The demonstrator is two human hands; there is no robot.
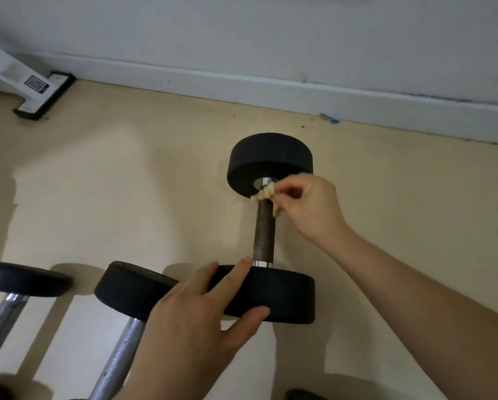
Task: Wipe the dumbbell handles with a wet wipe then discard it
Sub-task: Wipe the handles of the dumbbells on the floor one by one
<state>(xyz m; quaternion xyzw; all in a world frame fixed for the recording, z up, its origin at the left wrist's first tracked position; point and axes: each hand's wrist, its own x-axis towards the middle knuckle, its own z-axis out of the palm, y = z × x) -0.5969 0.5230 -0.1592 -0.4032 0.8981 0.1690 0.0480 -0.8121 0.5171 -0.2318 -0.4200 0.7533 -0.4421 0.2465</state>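
Observation:
A black dumbbell lies on the beige floor, its dark knurled handle [264, 229] running away from me between a far head [269, 160] and a near head [273, 294]. My right hand [308, 209] pinches a crumpled wet wipe [266, 196] against the far end of the handle, just below the far head. My left hand [201, 316] grips the near head, fingers over its top edge and thumb on its front face.
Two more dumbbells lie to the left, one with a silver handle [120, 356] beside my left hand, another [2, 321] at the frame's left edge. A white skirting board [270, 90] runs along the wall behind. A white and black stand foot [40, 93] sits far left.

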